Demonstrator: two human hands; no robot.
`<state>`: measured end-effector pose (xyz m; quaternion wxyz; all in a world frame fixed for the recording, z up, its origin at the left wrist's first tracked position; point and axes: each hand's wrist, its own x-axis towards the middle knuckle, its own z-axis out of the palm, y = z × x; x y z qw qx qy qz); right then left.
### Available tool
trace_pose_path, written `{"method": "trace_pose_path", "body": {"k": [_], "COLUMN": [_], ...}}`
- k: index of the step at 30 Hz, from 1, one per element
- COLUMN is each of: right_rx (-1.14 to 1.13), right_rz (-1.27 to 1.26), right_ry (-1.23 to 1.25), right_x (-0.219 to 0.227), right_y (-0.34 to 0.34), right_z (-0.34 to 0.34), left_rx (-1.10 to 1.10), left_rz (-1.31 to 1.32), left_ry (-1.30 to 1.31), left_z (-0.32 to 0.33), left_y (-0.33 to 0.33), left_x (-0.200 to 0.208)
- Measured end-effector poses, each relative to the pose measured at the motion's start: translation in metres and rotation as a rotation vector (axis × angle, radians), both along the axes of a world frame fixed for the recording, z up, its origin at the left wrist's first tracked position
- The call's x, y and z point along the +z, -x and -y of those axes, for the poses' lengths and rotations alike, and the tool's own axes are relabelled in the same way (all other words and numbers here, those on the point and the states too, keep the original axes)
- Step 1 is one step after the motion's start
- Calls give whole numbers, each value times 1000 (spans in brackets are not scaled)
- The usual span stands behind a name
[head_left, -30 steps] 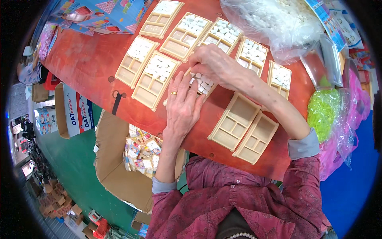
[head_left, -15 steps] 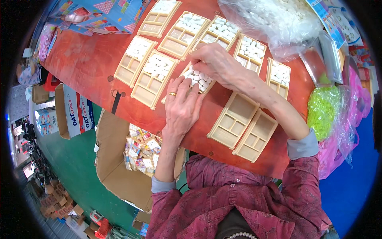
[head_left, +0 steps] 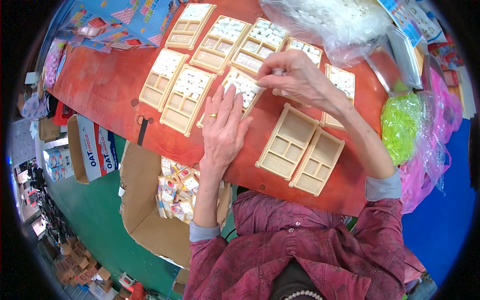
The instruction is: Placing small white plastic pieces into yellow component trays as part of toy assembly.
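Note:
My left hand (head_left: 221, 127), wearing a ring, lies with its fingers stretched out over a cream plastic compartment tray. Its fingertips touch the small white rounded pieces (head_left: 246, 90) heaped in that tray's large compartment; the hand covers much of the tray's near part. Just right of this heap, my right hand (head_left: 305, 80) is raised a little, fingers closed in a pinch. White pieces (head_left: 278, 72) show between its thumb and fingers; how many is hidden. Beneath and beyond the right hand, another filled tray (head_left: 306, 48) is partly covered.
Several similar trays (head_left: 181, 107) with white pieces stand on the red table (head_left: 100, 75). Two trays without pieces (head_left: 286, 145) lie nearer me. A clear bag of white pieces (head_left: 330, 25) sits far right, beside a bag of green strands (head_left: 398, 127). An open carton (head_left: 145, 220) stands below the table's edge.
My right hand has moved right, off the heap beside my left fingers, and now shows white pieces in its pinch. My left hand stays at the same tray. The whole view has shifted slightly.

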<state>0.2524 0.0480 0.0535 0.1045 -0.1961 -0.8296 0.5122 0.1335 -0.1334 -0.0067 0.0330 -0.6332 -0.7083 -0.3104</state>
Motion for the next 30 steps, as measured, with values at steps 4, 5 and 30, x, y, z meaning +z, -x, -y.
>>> {"method": "trace_pose_path", "body": {"k": [4,5,30], "right_rx": [-90,-103,-96], "right_rz": [69,74,-94], "right_ry": [175,173,273], "right_x": [12,13,5], "right_y": [-25,-31,-78], "right_z": [1,1,19], "left_rx": [-35,-41,4], "left_rz": [-131,-133,-237], "left_ry": [250,245,274], "left_z": [-7,-8,-7], "left_y": [-4,-4,-5], "left_x": [7,6,-3]}}
